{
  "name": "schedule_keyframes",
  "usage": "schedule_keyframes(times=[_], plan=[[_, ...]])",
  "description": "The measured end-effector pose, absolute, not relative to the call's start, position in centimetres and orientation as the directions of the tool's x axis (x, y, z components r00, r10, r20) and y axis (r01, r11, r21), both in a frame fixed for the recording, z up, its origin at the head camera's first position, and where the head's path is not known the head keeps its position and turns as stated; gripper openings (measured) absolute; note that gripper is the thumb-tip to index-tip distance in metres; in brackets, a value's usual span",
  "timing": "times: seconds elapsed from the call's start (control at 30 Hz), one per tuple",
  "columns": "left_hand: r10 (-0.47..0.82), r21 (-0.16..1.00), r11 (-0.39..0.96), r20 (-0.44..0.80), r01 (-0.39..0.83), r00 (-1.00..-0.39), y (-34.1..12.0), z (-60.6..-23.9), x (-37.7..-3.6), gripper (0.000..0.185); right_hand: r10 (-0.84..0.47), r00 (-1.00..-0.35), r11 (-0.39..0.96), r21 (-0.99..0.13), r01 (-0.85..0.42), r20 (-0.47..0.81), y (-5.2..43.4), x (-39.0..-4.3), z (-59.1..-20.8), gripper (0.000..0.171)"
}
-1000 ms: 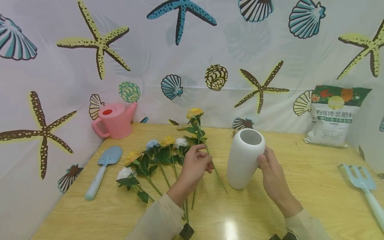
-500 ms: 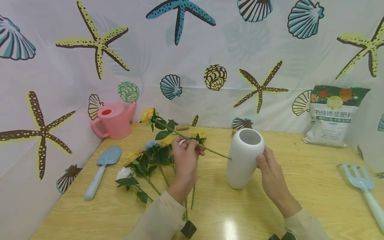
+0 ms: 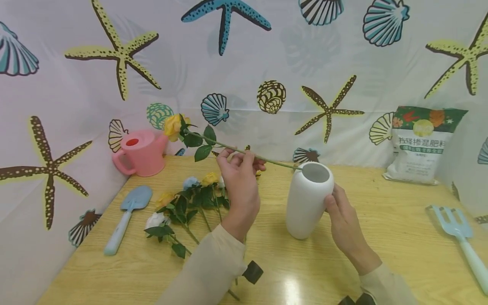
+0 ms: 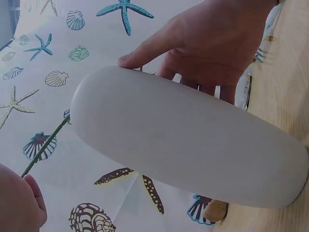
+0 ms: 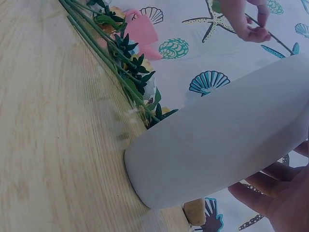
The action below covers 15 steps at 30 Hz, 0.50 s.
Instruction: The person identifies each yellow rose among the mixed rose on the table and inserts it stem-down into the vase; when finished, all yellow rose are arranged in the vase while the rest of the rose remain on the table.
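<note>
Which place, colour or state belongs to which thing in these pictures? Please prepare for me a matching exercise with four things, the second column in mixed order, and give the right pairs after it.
Things
1. Left hand
2. White vase
3. Watering can
4. Garden fork

Places, colours, states
A. is held at its side by the right hand
B. lies on the right side of the table
C. holds a yellow rose
D. is pink and stands at the back left

Right pairs: 1-C, 2-A, 3-D, 4-B

Prob. staged indoor set: wood tbl (image 3: 404, 237) w/ shell-print cloth backdrop (image 3: 244, 76).
</note>
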State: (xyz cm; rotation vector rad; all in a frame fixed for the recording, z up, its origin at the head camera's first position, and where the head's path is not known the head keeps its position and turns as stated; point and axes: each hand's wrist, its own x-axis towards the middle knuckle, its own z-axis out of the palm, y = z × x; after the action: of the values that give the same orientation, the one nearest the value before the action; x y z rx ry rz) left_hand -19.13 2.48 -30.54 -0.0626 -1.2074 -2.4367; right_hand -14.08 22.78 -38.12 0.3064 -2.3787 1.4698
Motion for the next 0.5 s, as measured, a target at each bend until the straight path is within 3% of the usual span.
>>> schedule_keyframes(times=[0.3,0.5], plan=[[-0.238,0.802,-0.467,0.292,0.373,-0.926,4.9,-30.4,-19.0,0.028,-0.006,-0.928,0.464,-0.821,-0.333,0.373,22.8,-14.1,-38.0,0.044],[-0.155,0.87,-0.329,0.334,0.367,-0.93,5.6,-30.4,-19.4,0.027,-0.013,-0.929,0.46,-0.822,-0.335,0.371,22.9,-14.1,-38.0,0.044]])
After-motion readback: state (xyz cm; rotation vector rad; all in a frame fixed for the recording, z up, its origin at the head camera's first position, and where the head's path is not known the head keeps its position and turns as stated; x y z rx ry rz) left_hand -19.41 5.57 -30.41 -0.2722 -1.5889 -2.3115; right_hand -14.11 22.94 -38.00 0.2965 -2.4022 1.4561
